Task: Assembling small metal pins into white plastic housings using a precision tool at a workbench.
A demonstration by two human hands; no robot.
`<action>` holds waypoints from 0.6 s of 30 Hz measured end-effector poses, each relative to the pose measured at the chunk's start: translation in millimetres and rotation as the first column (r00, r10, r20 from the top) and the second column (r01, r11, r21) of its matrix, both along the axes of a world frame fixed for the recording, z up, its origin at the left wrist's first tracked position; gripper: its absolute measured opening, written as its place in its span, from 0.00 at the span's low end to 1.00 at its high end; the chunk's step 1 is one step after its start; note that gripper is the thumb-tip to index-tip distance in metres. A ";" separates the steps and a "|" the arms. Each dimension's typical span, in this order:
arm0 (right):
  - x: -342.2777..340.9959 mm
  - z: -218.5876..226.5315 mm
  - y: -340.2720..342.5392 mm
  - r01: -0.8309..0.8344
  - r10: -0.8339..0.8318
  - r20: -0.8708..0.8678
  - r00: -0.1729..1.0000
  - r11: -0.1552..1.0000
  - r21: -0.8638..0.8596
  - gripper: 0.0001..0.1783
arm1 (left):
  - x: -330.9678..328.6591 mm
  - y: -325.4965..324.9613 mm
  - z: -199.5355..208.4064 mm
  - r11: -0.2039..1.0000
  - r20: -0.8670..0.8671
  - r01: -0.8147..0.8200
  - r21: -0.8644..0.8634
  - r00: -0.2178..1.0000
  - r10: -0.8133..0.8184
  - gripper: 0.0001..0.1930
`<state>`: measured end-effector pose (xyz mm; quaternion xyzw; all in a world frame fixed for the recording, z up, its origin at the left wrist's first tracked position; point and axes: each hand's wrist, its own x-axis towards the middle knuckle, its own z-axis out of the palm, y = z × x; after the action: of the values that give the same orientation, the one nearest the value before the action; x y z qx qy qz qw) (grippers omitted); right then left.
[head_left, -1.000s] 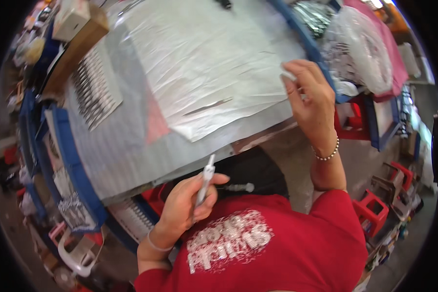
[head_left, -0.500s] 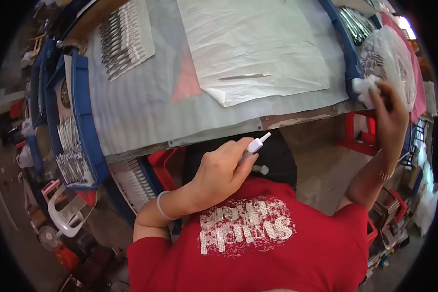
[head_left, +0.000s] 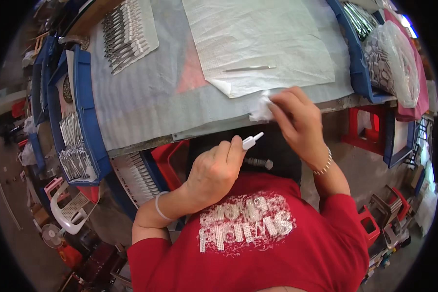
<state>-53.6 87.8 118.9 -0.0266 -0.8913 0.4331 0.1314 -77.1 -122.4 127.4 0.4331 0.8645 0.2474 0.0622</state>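
Note:
My left hand (head_left: 213, 171) is closed round a small white plastic piece (head_left: 248, 142) with a narrow tip, which sticks out past the thumb and points up to the right. The fingers hide its other end. In front of my body, above and right of that tip, my right hand (head_left: 301, 124) pinches a crumpled white wad (head_left: 262, 110), tissue or cloth. The wad is apart from the white piece. Beyond both hands a thin silver tool (head_left: 249, 68) lies on a white paper sheet (head_left: 277, 44) on the table.
At the table's far left, slim metal-and-white pieces (head_left: 126, 36) lie in a row on paper. A blue bin (head_left: 86, 112) with metal parts stands left; another blue bin (head_left: 357, 63) and a plastic bag (head_left: 401, 65) are at right. A red stool (head_left: 357, 129) stands below the right side.
My right hand has come from the bag at the right edge to the middle, bringing the white wad. My left hand has shifted slightly, still holding the white plastic piece.

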 end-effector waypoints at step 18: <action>33.1 26.5 8.7 -0.403 0.466 -0.242 0.851 0.875 0.270 0.14 | -20.5 19.7 33.1 0.952 0.937 -0.305 0.020 -0.326 -0.124 0.14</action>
<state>-20.6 96.5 145.4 0.2565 -0.8840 0.3543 0.1650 -97.6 -102.7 160.5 -0.0164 0.4402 0.6103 0.6584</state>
